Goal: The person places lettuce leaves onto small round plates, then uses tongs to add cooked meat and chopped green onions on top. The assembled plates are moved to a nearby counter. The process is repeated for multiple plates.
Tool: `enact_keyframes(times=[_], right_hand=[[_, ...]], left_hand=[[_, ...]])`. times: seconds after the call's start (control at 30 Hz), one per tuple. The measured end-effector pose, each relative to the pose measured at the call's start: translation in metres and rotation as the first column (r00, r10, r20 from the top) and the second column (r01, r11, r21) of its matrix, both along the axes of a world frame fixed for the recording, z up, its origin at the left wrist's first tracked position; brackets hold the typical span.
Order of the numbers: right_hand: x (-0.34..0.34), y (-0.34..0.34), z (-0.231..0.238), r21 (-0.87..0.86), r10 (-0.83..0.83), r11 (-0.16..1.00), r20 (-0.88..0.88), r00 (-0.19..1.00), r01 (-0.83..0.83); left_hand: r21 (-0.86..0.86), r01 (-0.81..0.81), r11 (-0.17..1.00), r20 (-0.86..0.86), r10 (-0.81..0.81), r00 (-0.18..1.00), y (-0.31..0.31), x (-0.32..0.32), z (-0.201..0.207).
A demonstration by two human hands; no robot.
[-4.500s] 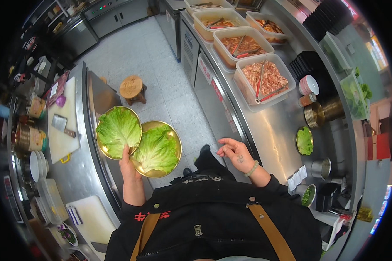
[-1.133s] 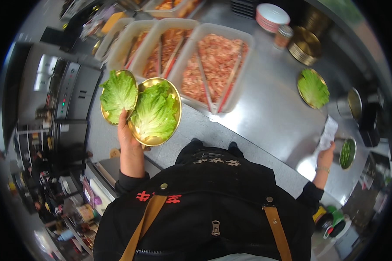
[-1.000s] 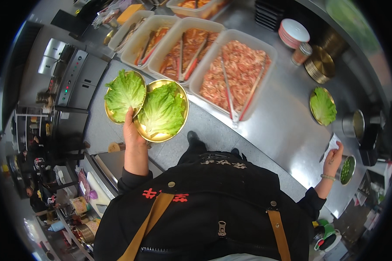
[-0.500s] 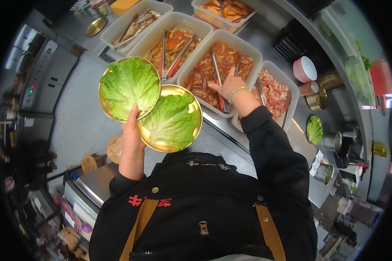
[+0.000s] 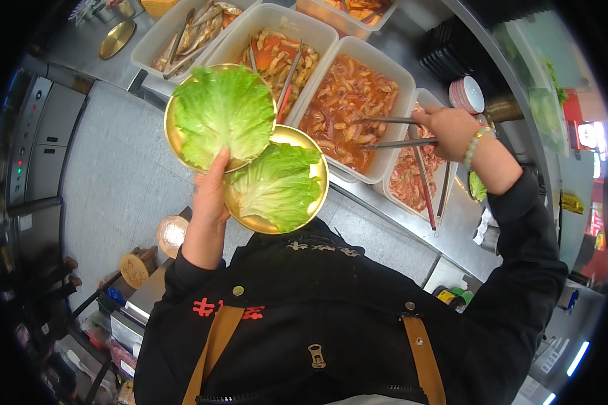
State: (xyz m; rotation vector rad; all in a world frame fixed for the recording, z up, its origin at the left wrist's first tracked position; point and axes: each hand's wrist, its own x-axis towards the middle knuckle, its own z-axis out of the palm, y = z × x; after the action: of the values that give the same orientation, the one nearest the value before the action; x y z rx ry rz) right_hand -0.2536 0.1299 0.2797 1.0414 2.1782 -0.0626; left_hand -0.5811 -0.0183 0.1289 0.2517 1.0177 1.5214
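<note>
While I look down on a row of four plastic tubs (image 5: 385,61) along the worktop (image 5: 463,233), the third from the left shows sliced meat (image 5: 348,88) in red sauce, the fourth pinkish raw meat (image 5: 407,181). Left of them I see two overlapping gold plates (image 5: 173,135), each bearing a lettuce leaf (image 5: 226,111). My left hand (image 5: 211,196) clamps both plates, thumb over the upper rim; my right hand (image 5: 452,131) is closed around steel tongs (image 5: 388,120), arms spread over the sauced meat. Its left fingers lie hidden underneath; I can't tell whether the tong tips touch.
</note>
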Motion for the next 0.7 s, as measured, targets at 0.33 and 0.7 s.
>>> enact_keyframes(times=[0.33,0.7], right_hand=[[-0.038,0.001,-0.068,-0.011,0.046,0.998,-0.444,0.895,-0.056],[-0.016,0.085,-0.037,0.217,0.107,0.963,0.246,0.963,-0.162]], left_hand=[[-0.208,0.086,0.974,-0.17,-0.123,0.978,-0.014,0.018,-0.012],[0.048,-0.14,0.989,0.071,0.136,0.988,-0.044,0.025,-0.016]])
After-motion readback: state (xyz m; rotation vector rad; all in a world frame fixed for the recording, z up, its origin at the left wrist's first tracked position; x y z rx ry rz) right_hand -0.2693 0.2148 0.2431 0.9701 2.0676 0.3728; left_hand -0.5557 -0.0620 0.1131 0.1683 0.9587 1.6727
